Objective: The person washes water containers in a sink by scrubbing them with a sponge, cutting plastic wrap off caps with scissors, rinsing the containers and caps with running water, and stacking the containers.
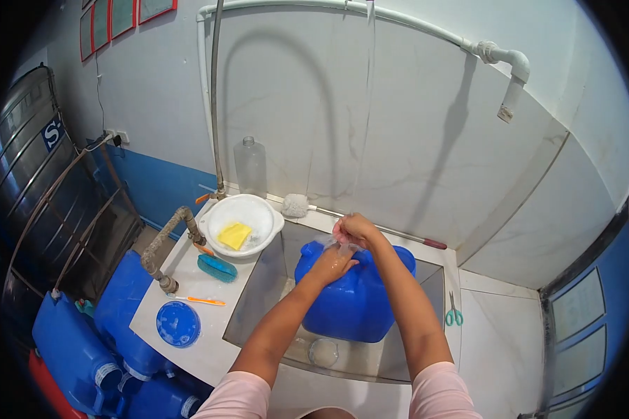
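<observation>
A large blue water jug [347, 307] stands in the sink [437, 293]. Both hands meet over its top, around a crumpled piece of clear plastic [326, 241]. My left hand [333, 265] rests low against the jug's top, its fingers closed at the plastic. Just above it, my right hand [355, 229] is closed with fingers bent, pinching the same plastic. The jug's mouth is hidden beneath the hands.
Left of the sink are a white basin [258, 244] with a yellow cloth [234, 235], a teal brush [217, 268], an orange toothbrush [206, 302] and a blue lid [178, 324]. A long-handled brush [295, 205] lies behind; scissors [453, 311] lie right. Blue jugs [77, 339] crowd the floor.
</observation>
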`<act>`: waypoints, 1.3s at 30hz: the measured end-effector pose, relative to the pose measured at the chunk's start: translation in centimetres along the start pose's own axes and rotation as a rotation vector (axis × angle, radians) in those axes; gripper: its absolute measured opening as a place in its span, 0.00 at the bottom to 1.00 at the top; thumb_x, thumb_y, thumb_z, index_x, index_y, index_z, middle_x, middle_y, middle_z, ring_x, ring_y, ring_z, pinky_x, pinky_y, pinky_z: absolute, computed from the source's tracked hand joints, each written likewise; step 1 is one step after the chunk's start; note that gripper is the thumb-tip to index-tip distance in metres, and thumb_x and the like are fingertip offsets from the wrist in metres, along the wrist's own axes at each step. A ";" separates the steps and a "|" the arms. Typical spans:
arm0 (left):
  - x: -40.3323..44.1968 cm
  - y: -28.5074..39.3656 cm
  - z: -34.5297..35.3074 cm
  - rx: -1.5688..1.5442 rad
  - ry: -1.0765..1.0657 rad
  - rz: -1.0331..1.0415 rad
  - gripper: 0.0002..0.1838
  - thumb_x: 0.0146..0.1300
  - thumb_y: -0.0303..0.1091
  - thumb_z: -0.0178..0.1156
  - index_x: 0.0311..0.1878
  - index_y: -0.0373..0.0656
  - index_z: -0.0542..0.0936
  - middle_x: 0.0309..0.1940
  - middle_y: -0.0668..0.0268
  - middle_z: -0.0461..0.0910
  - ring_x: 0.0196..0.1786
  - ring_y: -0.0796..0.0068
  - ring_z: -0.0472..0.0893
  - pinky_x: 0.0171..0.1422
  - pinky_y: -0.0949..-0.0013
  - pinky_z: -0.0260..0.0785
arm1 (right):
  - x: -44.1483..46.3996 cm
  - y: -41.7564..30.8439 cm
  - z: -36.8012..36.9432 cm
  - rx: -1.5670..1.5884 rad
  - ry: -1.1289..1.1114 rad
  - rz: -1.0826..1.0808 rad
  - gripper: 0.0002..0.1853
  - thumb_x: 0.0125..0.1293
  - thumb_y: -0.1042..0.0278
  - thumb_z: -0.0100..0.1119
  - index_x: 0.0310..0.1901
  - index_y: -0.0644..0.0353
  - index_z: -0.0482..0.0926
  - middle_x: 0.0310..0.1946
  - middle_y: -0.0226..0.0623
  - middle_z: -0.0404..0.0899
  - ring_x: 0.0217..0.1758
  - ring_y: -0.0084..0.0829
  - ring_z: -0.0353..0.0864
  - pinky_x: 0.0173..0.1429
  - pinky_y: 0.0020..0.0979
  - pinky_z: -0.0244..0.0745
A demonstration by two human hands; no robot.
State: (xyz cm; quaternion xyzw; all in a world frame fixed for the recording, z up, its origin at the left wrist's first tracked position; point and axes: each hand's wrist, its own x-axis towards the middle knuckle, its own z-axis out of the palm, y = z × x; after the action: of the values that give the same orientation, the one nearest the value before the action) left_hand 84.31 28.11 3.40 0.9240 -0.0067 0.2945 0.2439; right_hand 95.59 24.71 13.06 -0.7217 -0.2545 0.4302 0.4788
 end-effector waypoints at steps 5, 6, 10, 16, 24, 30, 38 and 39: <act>0.1 0.9 -3.9 0.096 -0.280 -0.084 0.26 0.64 0.57 0.48 0.46 0.41 0.77 0.35 0.48 0.79 0.39 0.48 0.79 0.45 0.51 0.69 | -0.6 -0.3 -0.1 0.077 0.048 -0.126 0.07 0.56 0.78 0.44 0.24 0.61 0.72 0.17 0.32 0.70 0.13 0.22 0.64 0.16 0.24 0.60; -0.1 0.8 -4.3 0.130 -0.397 -0.177 0.30 0.65 0.61 0.43 0.45 0.41 0.77 0.34 0.47 0.80 0.39 0.47 0.79 0.46 0.51 0.69 | 0.0 0.4 -0.1 0.188 0.084 -0.146 0.07 0.56 0.77 0.44 0.23 0.61 0.71 0.16 0.32 0.69 0.12 0.21 0.63 0.15 0.23 0.58; -3.0 -0.7 -4.0 -0.083 -0.416 -0.328 0.33 0.65 0.63 0.40 0.43 0.38 0.77 0.32 0.46 0.79 0.40 0.43 0.78 0.47 0.49 0.69 | 1.5 3.0 -0.2 0.515 0.071 -0.117 0.08 0.58 0.74 0.44 0.23 0.60 0.71 0.15 0.31 0.67 0.12 0.21 0.62 0.14 0.23 0.56; -7.8 2.2 -4.2 -0.067 -0.191 -0.592 0.30 0.70 0.54 0.37 0.37 0.33 0.76 0.33 0.39 0.78 0.38 0.38 0.77 0.48 0.44 0.67 | 1.8 4.2 0.7 0.042 0.148 -0.148 0.11 0.60 0.70 0.46 0.25 0.64 0.76 0.19 0.42 0.75 0.15 0.26 0.72 0.18 0.28 0.67; -8.4 4.5 -3.9 -0.397 -0.127 -0.755 0.26 0.72 0.45 0.35 0.39 0.31 0.76 0.34 0.42 0.79 0.40 0.50 0.80 0.47 0.55 0.70 | -7.7 7.8 3.0 -1.404 0.023 -0.809 0.36 0.51 0.54 0.59 0.61 0.63 0.66 0.39 0.44 0.76 0.43 0.40 0.76 0.45 0.39 0.67; -18.5 3.3 -5.1 -0.912 0.085 -1.121 0.23 0.70 0.48 0.43 0.53 0.38 0.75 0.38 0.66 0.79 0.40 0.74 0.75 0.47 0.74 0.66 | -9.5 9.6 2.2 -1.234 0.284 -1.055 0.31 0.49 0.39 0.63 0.45 0.60 0.79 0.24 0.36 0.76 0.30 0.37 0.76 0.37 0.36 0.61; -24.4 -3.0 -9.0 -1.161 0.052 -1.466 0.27 0.68 0.56 0.42 0.57 0.43 0.70 0.48 0.65 0.77 0.47 0.75 0.77 0.38 0.76 0.70 | -14.9 -14.0 2.6 -1.024 0.551 -1.154 0.29 0.47 0.42 0.66 0.46 0.56 0.81 0.35 0.41 0.82 0.38 0.43 0.81 0.43 0.40 0.74; -22.3 -1.0 -10.0 -1.360 0.189 -1.304 0.28 0.68 0.57 0.42 0.57 0.44 0.69 0.50 0.65 0.76 0.48 0.73 0.77 0.42 0.74 0.71 | -15.5 -16.3 2.2 -0.989 0.582 -1.130 0.28 0.48 0.45 0.65 0.47 0.55 0.81 0.36 0.42 0.82 0.39 0.44 0.81 0.45 0.40 0.74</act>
State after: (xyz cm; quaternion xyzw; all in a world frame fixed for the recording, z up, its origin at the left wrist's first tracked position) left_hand 60.56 30.59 -2.17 0.3776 0.3606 0.1065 0.8462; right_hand 86.60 20.37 33.37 -0.6956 -0.6070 -0.2450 0.2962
